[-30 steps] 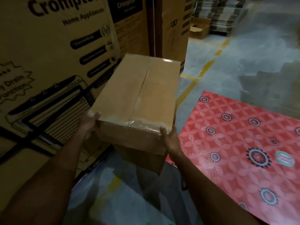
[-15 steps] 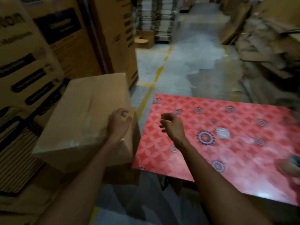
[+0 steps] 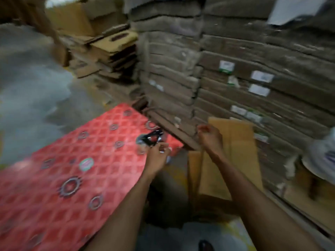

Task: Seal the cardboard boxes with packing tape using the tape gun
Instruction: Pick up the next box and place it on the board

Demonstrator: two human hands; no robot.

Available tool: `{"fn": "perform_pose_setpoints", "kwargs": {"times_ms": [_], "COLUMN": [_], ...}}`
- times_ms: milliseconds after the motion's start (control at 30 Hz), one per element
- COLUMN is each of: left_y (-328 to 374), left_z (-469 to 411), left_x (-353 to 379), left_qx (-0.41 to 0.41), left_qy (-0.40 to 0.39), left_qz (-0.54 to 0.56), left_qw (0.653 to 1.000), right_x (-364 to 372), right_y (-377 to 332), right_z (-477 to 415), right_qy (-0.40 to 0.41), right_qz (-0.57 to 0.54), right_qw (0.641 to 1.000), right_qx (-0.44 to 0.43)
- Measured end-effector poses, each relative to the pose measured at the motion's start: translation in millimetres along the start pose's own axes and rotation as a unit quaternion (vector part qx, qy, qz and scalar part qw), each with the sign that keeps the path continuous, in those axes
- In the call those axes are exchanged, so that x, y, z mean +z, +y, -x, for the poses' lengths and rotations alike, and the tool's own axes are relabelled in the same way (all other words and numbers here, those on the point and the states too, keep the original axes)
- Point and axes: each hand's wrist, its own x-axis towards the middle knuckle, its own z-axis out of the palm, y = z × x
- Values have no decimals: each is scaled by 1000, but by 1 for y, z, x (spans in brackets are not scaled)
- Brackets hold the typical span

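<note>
Hovering at the tape gun (image 3: 150,138), our left hand (image 3: 156,157) shows no clear grip; right hand (image 3: 210,137) loose, empty; flat carton (image 3: 233,153) not yet taped.

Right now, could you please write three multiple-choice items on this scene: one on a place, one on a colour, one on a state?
1. Where is the tape gun?
A on the floor
B at the table's far corner
C on a shelf

2. What colour is the table?
A red
B blue
C white

3. What does the right hand hold?
A the tape gun
B a knife
C nothing

Key:
1 B, it sits at the far corner, just beyond the left hand.
2 A, the patterned top is red.
3 C, its fingers are loosely curled in the air with nothing in them.
</note>
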Motion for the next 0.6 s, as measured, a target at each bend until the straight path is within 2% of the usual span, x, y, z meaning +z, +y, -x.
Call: {"fn": "perform_pose_setpoints", "kwargs": {"times_ms": [100, 267, 433, 500, 600], "left_y": [20, -4, -91, -109, -58], "left_z": [-19, -23, -10, -1, 12], "left_x": [92, 203, 242, 248, 253], "left_qx": [-12, -108, -269, -315, -383], "left_qy": [-61, -158, -223, -212, -178], "left_qz": [-11, -60, -76, -19, 27], "left_qw": [998, 980, 934, 925, 906], "right_x": [-86, -166, -195, -200, -200], "right_y": [38, 145, 249, 285, 311], "right_z": [-39, -72, -42, -28, -18], "right_qy": [57, 50, 7, -19, -77], "right_qz": [10, 69, 71, 77, 60], "right_qw": [998, 986, 945, 923, 903], "right_qx": [12, 144, 318, 377, 418]}}
